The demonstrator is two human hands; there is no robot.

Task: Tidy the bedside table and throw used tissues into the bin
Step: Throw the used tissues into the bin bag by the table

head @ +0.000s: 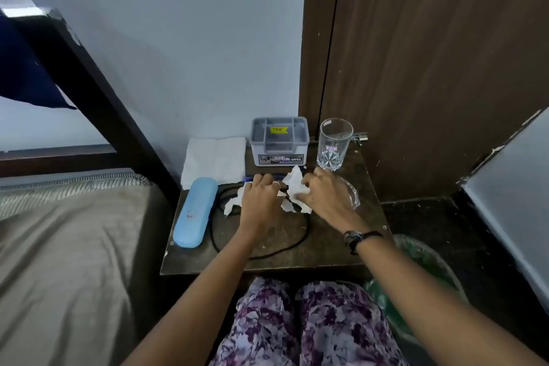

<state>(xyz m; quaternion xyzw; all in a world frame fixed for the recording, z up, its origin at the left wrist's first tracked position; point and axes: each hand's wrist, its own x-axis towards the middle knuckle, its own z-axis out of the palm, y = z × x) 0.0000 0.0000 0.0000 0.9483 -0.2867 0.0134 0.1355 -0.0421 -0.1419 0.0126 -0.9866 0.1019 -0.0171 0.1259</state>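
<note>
On the small dark bedside table (332, 244) both my hands reach to its middle. My right hand (323, 196) closes its fingers on a crumpled white tissue (292, 187). My left hand (261, 196) lies palm down on another crumpled tissue (230, 205), whose white edge sticks out to its left; whether it grips that tissue I cannot tell. A black cable (276, 248) loops across the tabletop under my left wrist. The bin with a green liner (421, 270) stands on the floor right of the table.
A light blue case (194, 212) lies at the table's left edge, folded white napkins (215, 159) behind it. A grey lidded box (279, 141) and a clear glass mug (334, 144) stand at the back. A glass dish (352, 193) sits under my right hand. The bed is left.
</note>
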